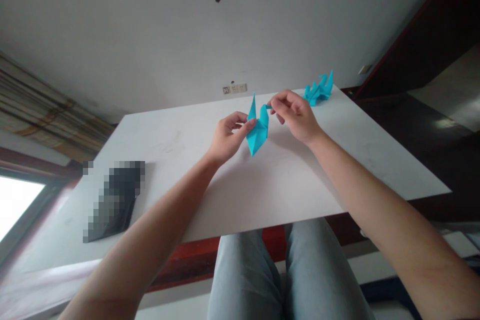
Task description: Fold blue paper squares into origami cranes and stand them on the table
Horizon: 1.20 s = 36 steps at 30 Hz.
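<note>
A blue origami crane (257,132) is held up above the white table, its wing pointing down toward me and two narrow points rising. My left hand (233,132) grips its left side, thumb on the near face. At the crane's upper right, the thumb and fingertips of my right hand (296,114) pinch the small bent tip, which looks like its head. Part of that tip is hidden by the fingers. Beyond my right hand, more folded blue paper cranes (318,90) stand close together near the table's far right corner.
The white table (300,187) reaches to a wall with power sockets (234,88). On its left lies a dark, pixelated flat object (116,202). My legs (243,275) are under the near edge. A curtain (41,115) and a window are at the left.
</note>
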### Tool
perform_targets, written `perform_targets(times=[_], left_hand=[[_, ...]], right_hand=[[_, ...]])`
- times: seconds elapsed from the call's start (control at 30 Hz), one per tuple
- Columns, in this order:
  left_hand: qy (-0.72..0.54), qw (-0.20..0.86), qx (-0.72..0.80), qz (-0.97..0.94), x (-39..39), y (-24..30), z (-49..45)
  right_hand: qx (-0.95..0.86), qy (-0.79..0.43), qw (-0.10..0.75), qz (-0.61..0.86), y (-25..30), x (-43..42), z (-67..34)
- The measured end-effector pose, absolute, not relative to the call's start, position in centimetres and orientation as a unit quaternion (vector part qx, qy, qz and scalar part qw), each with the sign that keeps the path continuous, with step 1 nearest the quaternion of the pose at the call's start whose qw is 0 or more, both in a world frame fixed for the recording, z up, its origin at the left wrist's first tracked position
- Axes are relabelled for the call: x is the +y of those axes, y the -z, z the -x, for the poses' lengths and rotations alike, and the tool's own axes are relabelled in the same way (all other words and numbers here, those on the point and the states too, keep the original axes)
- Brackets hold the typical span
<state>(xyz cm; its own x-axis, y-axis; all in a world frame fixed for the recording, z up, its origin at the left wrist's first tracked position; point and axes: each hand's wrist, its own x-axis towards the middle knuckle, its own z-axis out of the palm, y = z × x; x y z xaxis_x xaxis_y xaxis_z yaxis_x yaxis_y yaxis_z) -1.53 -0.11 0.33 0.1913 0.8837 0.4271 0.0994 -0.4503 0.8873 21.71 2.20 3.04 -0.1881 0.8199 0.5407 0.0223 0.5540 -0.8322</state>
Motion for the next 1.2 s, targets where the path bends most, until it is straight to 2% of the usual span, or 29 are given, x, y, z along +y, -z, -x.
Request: perform_targets(times=[0.23,0.43,0.6,0.8,1.0,1.2], left_hand=[[-0.499,0.354,0.393,-0.687,0.4,0.2,1.5],[-0.544,0.277,0.412,-0.677,1.9,1.6,2.2],[-0.471,0.202,0.427,-0.745,1.9,2.9,3.0],[-0.449,0.207,0.416,-0.763,0.6,2.8,1.9],[-0.456,0.204,0.422,-0.757,0.1,1.4,1.6],[-0.435,0.244,0.418,-0.759,-0.1,1.0,1.5]], right_hand=[[-0.722,-0.348,0.497,0.333,-2.5,2.4,-22.2],[-0.717,-0.308,0.522,0.345,-2.0,3.2,-22.7],[-0.694,-0.309,0.547,0.352,-1.1,4.2,-23.1],[-0.662,-0.376,0.554,0.338,-0.7,4.5,-23.0],[-0.664,-0.399,0.546,0.320,-1.2,4.1,-22.7],[-0.666,-0.411,0.536,0.317,-1.0,4.1,-22.7]])
